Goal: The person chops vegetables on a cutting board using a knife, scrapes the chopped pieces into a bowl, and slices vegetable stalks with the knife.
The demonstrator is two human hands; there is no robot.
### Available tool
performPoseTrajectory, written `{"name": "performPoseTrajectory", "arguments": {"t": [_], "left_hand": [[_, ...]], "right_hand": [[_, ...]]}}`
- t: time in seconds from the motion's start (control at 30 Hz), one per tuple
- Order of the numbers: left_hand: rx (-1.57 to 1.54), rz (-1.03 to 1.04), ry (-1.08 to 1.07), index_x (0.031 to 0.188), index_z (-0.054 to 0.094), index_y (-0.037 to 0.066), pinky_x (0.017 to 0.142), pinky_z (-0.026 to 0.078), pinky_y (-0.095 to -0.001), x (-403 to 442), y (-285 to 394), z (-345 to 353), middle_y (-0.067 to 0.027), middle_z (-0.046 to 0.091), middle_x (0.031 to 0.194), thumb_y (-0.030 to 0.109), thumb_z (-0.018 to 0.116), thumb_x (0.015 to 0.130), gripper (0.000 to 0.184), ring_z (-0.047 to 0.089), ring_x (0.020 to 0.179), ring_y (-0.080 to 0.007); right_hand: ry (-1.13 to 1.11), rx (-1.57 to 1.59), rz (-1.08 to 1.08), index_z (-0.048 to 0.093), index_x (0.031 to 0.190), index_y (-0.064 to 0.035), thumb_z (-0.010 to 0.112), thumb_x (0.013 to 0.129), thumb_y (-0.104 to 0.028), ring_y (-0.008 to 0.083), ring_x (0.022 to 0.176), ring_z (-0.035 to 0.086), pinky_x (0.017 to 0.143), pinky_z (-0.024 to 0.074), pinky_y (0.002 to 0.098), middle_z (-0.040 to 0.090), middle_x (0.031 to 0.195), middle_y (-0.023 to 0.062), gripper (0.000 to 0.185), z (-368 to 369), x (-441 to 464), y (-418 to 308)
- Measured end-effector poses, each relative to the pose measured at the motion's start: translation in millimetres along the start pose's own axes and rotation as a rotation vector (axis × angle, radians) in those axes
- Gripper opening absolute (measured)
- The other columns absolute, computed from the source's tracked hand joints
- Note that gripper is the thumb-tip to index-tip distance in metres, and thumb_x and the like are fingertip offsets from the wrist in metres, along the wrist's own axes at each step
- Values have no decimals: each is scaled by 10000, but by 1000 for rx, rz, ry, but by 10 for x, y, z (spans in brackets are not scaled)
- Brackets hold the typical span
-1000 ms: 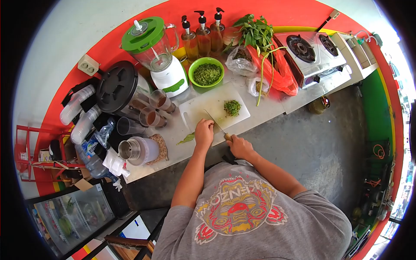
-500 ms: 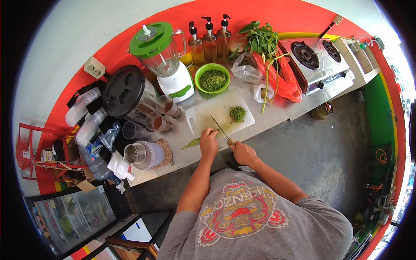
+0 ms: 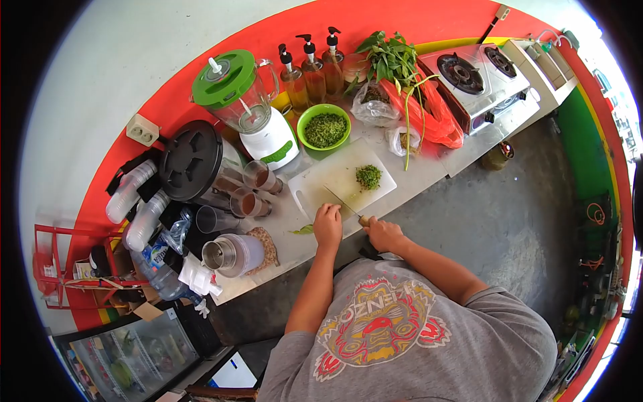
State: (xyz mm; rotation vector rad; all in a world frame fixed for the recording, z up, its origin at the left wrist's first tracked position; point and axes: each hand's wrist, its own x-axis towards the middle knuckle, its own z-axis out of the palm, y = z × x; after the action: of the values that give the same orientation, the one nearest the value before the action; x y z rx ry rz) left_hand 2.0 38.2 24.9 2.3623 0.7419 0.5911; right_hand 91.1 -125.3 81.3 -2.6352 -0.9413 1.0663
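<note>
A knife lies across the lower part of the white cutting board, its handle in my closed right hand at the counter's front edge. My left hand is at the board's near edge beside the blade, its fingers bent together; whatever they pinch is too small to make out. A green leaf lies on the counter left of this hand. Chopped greens form a small pile on the right part of the board. Behind the board, a green bowl holds more chopped greens.
A blender and pump bottles stand at the back. Cups, a black-lidded container and a metal-topped jar are left. Leafy stems, a red bag and a stove are right.
The camera view has shifted and turned slightly. Both hands stay near the board's front edge, with the knife still in my right hand. Less of the leaf shows beside my left hand.
</note>
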Motion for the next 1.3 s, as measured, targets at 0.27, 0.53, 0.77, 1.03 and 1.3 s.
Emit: {"name": "performPoseTrajectory", "arguments": {"t": [0.27, 0.53, 0.77, 1.03, 1.3], "left_hand": [[-3, 119, 43, 992, 740, 58, 822, 539, -407, -31, -73, -11, -62, 637, 998, 17, 671, 846, 167, 621, 970, -284], [-58, 34, 93, 1002, 744, 29, 847, 531, -414, -100, -73, 50, -116, 687, 1014, -5, 664, 846, 179, 645, 965, -325], [3, -10, 151, 995, 730, -3, 857, 518, -423, -137, 129, 66, -138, 683, 1024, 5, 638, 896, 135, 641, 968, -343], [6, -60, 269, 999, 715, -1, 834, 513, -429, -114, 299, 291, -145, 653, 1012, -10, 624, 911, 127, 626, 948, -342], [-88, -79, 230, 989, 722, 5, 803, 518, -422, 56, 460, 488, -137, 661, 986, -20, 630, 902, 129, 639, 909, -343]], "right_hand": [[-45, 44, 1, 554, 1220, -12, 455, 1050, -429, 478, 1029, 673, 903, 519, 570, 689, 1102, 292, 461, -42, -72, -2], [-102, 39, -40, 582, 1205, -14, 477, 1036, -447, 458, 1068, 672, 918, 529, 540, 683, 1156, 268, 477, -56, -2, 41], [-85, 26, -124, 575, 1128, 18, 478, 1042, -420, 458, 965, 697, 836, 557, 541, 693, 1047, 293, 457, -148, 19, 224], [23, 59, -134, 572, 1095, 9, 472, 1045, -394, 488, 899, 690, 807, 551, 569, 700, 968, 292, 417, -306, 119, 692], [79, 63, -167, 550, 1091, 6, 442, 1056, -395, 532, 863, 659, 783, 506, 630, 685, 895, 323, 417, -382, 162, 753]]}}
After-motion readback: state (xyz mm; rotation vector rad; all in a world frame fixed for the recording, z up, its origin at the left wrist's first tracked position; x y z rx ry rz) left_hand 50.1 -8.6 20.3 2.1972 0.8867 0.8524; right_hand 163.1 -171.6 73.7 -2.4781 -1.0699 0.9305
